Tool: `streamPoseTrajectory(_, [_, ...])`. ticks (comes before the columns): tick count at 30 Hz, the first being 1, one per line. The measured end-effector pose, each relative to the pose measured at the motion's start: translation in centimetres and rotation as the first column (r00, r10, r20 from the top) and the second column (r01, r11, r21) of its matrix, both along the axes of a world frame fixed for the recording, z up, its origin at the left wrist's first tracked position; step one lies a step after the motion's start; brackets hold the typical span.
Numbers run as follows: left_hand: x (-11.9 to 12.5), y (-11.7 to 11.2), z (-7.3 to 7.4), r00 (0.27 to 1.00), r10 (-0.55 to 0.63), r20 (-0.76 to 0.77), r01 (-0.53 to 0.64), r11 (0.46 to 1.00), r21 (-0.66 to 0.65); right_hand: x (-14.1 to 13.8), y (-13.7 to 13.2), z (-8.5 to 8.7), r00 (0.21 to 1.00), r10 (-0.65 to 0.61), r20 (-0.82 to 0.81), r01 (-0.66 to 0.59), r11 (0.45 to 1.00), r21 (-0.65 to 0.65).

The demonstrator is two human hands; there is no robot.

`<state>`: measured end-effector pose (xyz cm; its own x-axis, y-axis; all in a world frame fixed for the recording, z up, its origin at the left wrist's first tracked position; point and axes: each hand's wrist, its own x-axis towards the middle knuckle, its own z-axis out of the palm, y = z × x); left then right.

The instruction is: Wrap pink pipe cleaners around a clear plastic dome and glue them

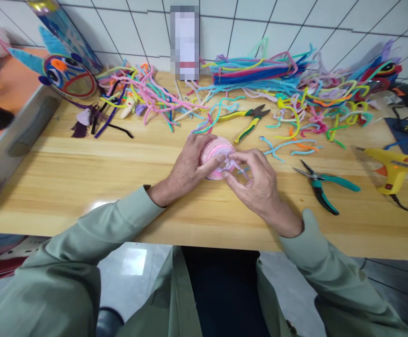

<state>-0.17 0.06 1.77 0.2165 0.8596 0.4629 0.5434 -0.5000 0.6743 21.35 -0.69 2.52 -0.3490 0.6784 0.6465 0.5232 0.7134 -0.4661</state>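
Over the wooden table, my left hand (192, 161) is wrapped round a pink coiled disc (213, 149), its thumb lying across the front. The disc looks wound from fuzzy pipe cleaner, with a pale lilac middle. At its right side my right hand (255, 180) pinches a lilac pipe cleaner (239, 169) near the disc's centre, thumb and forefinger close together. A loose end of that pipe cleaner sticks out under the right palm. The disc's left rim and back are hidden by my left fingers.
Yellow-handled cutters (248, 119) lie just beyond my hands. Teal-handled pliers (321, 182) and a yellow glue gun (393, 168) are to the right. Pipe cleaner bundles (256, 72) line the tiled wall. A blue fish-like craft piece (69, 77) stands at left.
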Motion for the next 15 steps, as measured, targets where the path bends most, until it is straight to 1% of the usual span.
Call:
streamPoseTrajectory(5, [0.2, 0.1, -0.6, 0.997, -0.022, 0.068, 0.022, 1.000, 0.009, -0.4, 0.0, 0.0, 1.000, -0.017, -0.003, 0.017, 1.000, -0.001])
streamPoseTrajectory(10, [0.6, 0.0, -1.4, 0.986, -0.050, 0.159, 0.053, 0.999, -0.013, -0.5, -0.2, 0.0, 0.998, -0.052, -0.019, 0.051, 0.997, -0.063])
streamPoseTrajectory(12, [0.7, -0.1, -1.4, 0.984, -0.056, 0.166, 0.062, 0.998, -0.032, -0.6, -0.3, 0.0, 0.998, -0.048, -0.038, 0.045, 0.995, -0.085])
streamPoseTrajectory(15, [0.5, -0.3, -1.0, 0.981, -0.080, 0.174, 0.090, 0.995, -0.050, -0.6, -0.3, 0.0, 0.998, -0.042, -0.051, 0.037, 0.995, -0.098])
